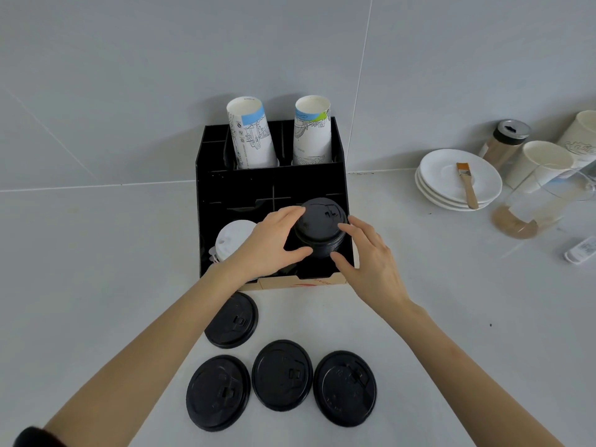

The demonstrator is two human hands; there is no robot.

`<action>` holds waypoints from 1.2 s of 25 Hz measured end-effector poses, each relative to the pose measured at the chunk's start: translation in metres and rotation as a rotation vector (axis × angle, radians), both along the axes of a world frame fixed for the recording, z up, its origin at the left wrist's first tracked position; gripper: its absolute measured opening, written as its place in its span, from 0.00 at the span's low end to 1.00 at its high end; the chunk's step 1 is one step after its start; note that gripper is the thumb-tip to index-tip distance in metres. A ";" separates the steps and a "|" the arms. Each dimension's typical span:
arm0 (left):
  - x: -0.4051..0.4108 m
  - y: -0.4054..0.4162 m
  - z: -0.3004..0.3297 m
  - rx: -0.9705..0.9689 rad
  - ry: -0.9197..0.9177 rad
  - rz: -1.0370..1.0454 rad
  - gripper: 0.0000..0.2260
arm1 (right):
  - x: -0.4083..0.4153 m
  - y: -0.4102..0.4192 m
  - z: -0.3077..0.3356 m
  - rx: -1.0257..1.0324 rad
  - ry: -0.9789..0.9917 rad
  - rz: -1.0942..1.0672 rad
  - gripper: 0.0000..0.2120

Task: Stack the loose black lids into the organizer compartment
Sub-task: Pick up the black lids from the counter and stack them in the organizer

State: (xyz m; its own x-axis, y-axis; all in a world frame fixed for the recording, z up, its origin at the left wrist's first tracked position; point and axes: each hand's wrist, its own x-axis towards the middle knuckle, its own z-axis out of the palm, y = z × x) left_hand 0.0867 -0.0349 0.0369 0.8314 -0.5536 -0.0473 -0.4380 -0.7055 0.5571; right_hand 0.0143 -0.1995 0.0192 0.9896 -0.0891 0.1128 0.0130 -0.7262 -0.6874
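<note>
A black organizer [225, 188] stands against the wall. In its front right compartment sits a stack of black lids [321, 227]. My left hand [271, 243] wraps the stack's left side, thumb under and fingers on top. My right hand [367, 253] is at the stack's right side with fingers spread, fingertips touching or nearly touching it. Several loose black lids lie flat on the counter in front: one near the organizer [232, 321], and a row of three [218, 393], [282, 375], [345, 388].
A white lid stack [232, 238] fills the front left compartment. Two paper cup stacks [251, 137], [312, 133] stand at the organizer's back. At the right are white saucers [451, 185] with a brush [467, 185], a shaker jar [506, 143], cups and a glass pitcher [535, 204].
</note>
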 end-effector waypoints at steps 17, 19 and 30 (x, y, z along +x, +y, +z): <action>-0.147 0.005 -0.053 0.252 0.182 -0.175 0.31 | -0.126 -0.021 -0.040 0.028 0.226 0.165 0.23; -0.153 0.003 -0.058 0.309 0.173 -0.214 0.32 | -0.136 -0.021 -0.046 0.045 0.267 0.208 0.25; -0.160 0.000 -0.066 0.383 0.108 -0.245 0.33 | -0.147 -0.019 -0.063 0.123 0.344 0.290 0.29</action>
State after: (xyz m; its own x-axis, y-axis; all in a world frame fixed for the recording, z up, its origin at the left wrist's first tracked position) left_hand -0.0732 -0.0347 -0.0294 0.6574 -0.6586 -0.3660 -0.5711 -0.7524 0.3282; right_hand -0.1324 -0.2188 -0.0436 0.9538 0.2044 -0.2200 -0.0401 -0.6393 -0.7679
